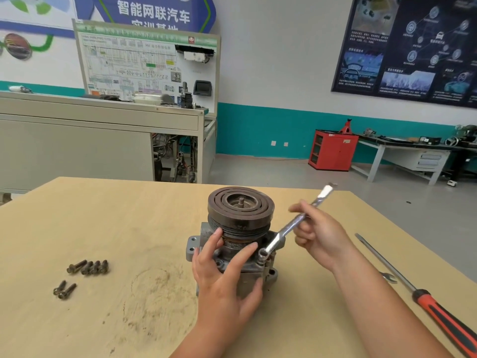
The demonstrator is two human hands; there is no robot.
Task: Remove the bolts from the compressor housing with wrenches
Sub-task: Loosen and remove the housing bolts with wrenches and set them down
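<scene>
A grey compressor point(241, 218) with a dark grooved pulley on top stands upright on the wooden table point(103, 223). My left hand point(224, 275) grips the housing from the front, fingers spread around it below the pulley. My right hand point(317, 236) holds a shiny ring wrench point(291, 226) by its shaft; the ring end sits on a bolt point(262, 254) at the housing's right front, and the handle slants up to the right. Several removed bolts point(87, 267) lie in a row at the left, with two more bolts point(64, 289) nearer me.
A long screwdriver with a red and black handle point(436, 308) lies along the table's right edge, beside a small open-end wrench point(388, 277). Rust crumbs mark the table in front of the compressor. Workbenches and a red cabinet point(333, 149) stand beyond.
</scene>
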